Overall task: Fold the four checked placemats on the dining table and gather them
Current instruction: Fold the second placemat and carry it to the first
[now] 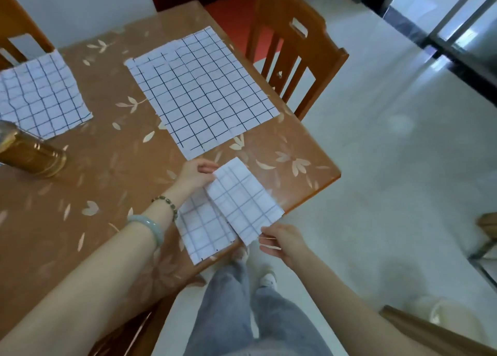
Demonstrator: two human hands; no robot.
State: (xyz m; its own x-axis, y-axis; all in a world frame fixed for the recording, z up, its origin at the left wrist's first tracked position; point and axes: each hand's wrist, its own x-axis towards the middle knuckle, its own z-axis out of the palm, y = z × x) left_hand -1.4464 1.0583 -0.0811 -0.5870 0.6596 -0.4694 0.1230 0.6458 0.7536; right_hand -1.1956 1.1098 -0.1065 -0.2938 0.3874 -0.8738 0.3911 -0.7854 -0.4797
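folded placemat (243, 198) on table (107, 167) edge | left hand (195, 174) pinches far corner | right hand (282, 241) pinches near corner | flat placemat (201, 91) beyond

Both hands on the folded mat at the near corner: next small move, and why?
Probably set the held placemat squarely on the folded placemat beneath and release: left hand and right hand pinch its opposite ends, it lies askew over that one, and the large placemat waits unfolded.

Bright soft daylight from the glass door (464, 30), white glare on floor (390, 140) and table (301, 191), corners bowing, detail slightly smeared.
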